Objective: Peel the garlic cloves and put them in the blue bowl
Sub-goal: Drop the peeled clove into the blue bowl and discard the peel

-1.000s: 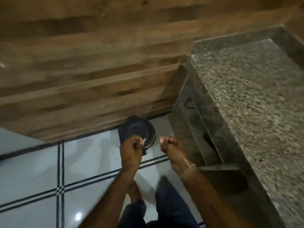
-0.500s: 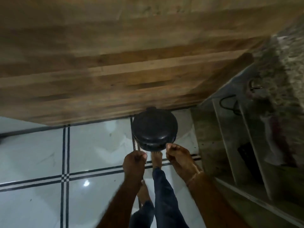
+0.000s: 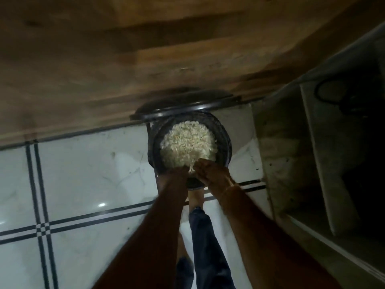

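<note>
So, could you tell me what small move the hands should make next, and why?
Probably brush the pale scrap loose so it drops: it hangs between the left hand and right hand above the open bin, which already holds a heap of peelings.

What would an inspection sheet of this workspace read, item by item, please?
Surface: glossy white floor tiles with black lines.
Job's things: pale papery scraps, likely peel, fill a black bin with its lid raised; nothing else seen.
Clutter: nothing seen.
Hands: left hand and right hand meet over the bin's near rim, a few scraps between them; grip too blurred to tell.
Cables: a dark loop, perhaps a cable, on the shelving at right.
Surroundings: wooden panelling behind the bin; stone shelving at right; a bare foot at the bin's base.
</note>
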Motion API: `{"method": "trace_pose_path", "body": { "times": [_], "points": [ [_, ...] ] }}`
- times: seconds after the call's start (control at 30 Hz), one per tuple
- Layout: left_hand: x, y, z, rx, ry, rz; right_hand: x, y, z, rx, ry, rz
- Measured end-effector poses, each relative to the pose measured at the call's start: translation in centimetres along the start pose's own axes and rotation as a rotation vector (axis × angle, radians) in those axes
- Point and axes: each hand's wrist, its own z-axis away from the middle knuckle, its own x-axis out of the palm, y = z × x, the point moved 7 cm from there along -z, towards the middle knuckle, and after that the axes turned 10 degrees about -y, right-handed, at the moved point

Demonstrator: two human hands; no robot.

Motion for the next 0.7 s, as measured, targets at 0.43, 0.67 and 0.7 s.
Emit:
{"method": "trace_pose_path", "body": {
  "times": [0.43,0.67,0.7],
  "points": [
    [3.1,1.1,-0.8,-0.080,-0.168,0.219,1.9,-2.6,-0.2,-0.186,0.052,0.147],
    [6.2,2.5,1.2,-0.161,-0.340,0.425,3.6,-1.2,-0.3,-0.122,-0.119,0.478],
    [5.9,2.7,1.0,-0.140,-0.318,0.442,3.4,-1.8,-0.3,-0.172,-0.096,0.576]
  ]
}}
